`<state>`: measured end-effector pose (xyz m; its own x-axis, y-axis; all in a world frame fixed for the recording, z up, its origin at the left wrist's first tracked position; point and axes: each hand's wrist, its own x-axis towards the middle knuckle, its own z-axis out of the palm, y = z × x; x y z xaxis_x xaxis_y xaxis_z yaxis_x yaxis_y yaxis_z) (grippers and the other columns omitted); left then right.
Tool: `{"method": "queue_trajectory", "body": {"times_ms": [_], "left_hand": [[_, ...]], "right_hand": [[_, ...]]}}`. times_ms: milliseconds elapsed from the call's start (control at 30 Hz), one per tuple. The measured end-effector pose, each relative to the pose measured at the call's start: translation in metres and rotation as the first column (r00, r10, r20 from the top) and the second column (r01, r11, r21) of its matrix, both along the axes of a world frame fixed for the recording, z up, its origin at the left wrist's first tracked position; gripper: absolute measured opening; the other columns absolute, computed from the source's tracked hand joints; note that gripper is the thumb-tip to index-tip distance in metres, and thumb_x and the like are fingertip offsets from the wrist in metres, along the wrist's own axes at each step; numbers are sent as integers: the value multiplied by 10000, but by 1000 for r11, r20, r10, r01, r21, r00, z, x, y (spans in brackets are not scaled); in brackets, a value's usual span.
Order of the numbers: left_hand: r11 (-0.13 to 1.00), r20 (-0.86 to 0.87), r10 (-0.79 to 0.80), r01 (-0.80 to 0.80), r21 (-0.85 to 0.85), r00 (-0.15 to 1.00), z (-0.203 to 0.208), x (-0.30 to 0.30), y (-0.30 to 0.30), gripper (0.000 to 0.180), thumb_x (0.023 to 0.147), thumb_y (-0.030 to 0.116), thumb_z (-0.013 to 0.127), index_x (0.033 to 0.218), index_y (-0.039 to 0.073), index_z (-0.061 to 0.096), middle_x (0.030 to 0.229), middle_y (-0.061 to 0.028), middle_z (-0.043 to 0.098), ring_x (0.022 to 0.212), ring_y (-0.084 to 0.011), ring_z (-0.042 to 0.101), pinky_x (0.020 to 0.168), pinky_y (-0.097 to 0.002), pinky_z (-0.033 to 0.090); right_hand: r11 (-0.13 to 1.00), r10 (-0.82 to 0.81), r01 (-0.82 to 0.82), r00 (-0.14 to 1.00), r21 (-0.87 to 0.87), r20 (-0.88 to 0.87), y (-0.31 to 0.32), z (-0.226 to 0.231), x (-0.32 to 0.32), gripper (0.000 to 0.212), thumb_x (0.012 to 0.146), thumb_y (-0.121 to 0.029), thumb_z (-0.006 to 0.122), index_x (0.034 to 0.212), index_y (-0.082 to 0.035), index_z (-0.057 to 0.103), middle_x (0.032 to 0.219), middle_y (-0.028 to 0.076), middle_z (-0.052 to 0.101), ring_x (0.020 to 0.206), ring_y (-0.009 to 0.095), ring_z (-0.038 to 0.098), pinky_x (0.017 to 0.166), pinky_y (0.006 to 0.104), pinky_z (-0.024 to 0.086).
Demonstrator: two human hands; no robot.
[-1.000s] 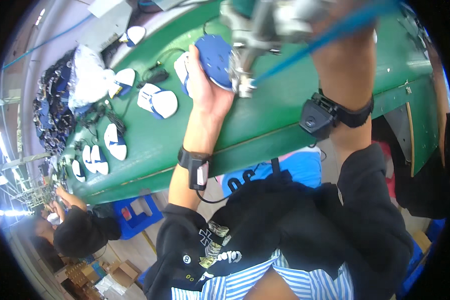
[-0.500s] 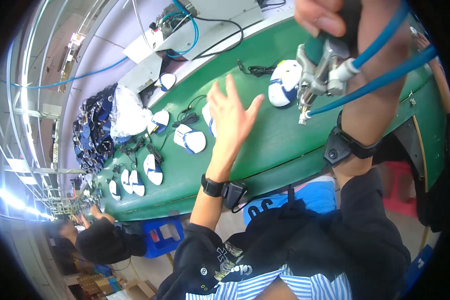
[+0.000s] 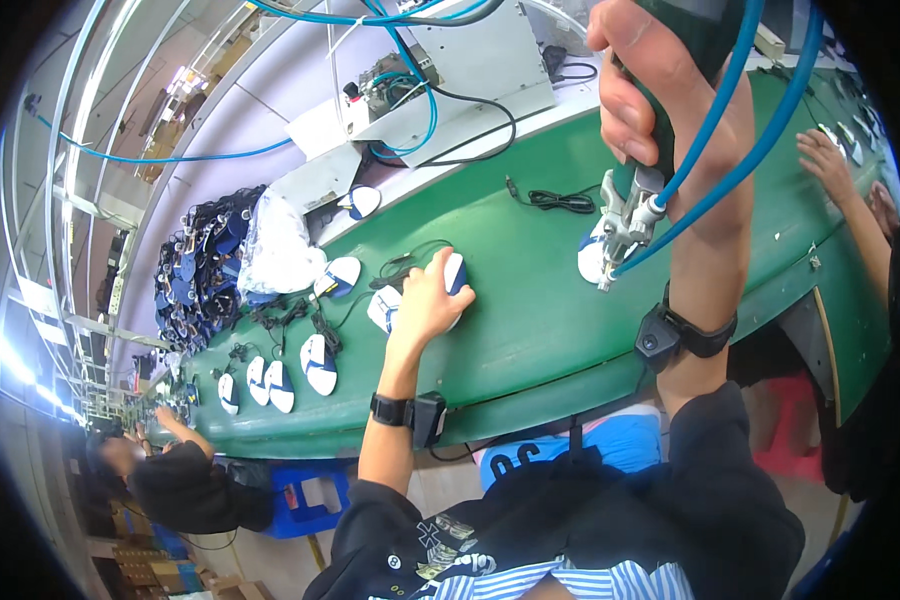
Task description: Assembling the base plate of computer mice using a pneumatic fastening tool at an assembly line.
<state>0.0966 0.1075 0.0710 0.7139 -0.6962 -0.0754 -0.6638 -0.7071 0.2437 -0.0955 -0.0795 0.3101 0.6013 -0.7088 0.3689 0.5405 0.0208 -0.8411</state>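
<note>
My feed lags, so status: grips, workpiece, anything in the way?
Left grip on white-and-blue oval mouse, closure unclear. Right grip closed around green-handled metal tool. Tool partly hides another mouse.

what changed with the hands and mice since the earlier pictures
The left hand let go of the upturned mouse, which now lies white side up on the green table, and moved left onto a second mouse. The right hand still holds the tool.
</note>
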Motion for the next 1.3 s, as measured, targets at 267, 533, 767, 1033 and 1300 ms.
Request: {"method": "queue_trajectory", "body": {"times_ms": [267,533,767,1033,1300], "left_hand": [[574,-666,-711,-735,-362,-226,-17,-45,-3,606,934,357,604,1425,41,443,1307,-230,574,1182,-413,597,1042,-598,495],[540,-500,-769,-824,-173,-399,-31,-62,-7,642,1015,527,469,1395,10,467,1249,-232,557,1129,-379,586,964,-567,547],[516,-476,-781,-847,-126,-405,-15,-63,-8,548,1010,482,457,1288,12,506,1144,-179,549,971,-302,565,801,-423,566],[511,-473,-786,-849,-135,-398,-12,-62,-2,532,1014,487,440,1316,52,496,1147,-176,544,957,-292,552,797,-417,548],[520,-437,-793,-845,-123,-424,-10,-63,0,497,1019,495,456,1245,60,536,1147,-199,591,950,-318,613,774,-441,555]], "right_hand": [[989,131,-127,990,-74,53,8,-15,32,344,929,-274,736,704,-89,554,552,-20,475,443,66,426,409,235,303],[991,130,-129,991,-21,35,23,-37,69,450,926,-377,735,623,-114,533,501,-34,456,427,70,443,416,244,329],[968,250,-240,938,-71,240,15,-50,76,388,956,-300,705,695,-47,571,511,-16,475,412,86,448,402,245,337],[931,363,-331,873,-151,326,16,-60,88,339,983,-269,674,750,-38,589,533,-19,495,421,76,449,404,240,336],[917,358,-272,883,-290,302,22,-68,103,321,992,-260,661,771,-35,598,544,-18,504,430,71,452,409,237,337]]}}
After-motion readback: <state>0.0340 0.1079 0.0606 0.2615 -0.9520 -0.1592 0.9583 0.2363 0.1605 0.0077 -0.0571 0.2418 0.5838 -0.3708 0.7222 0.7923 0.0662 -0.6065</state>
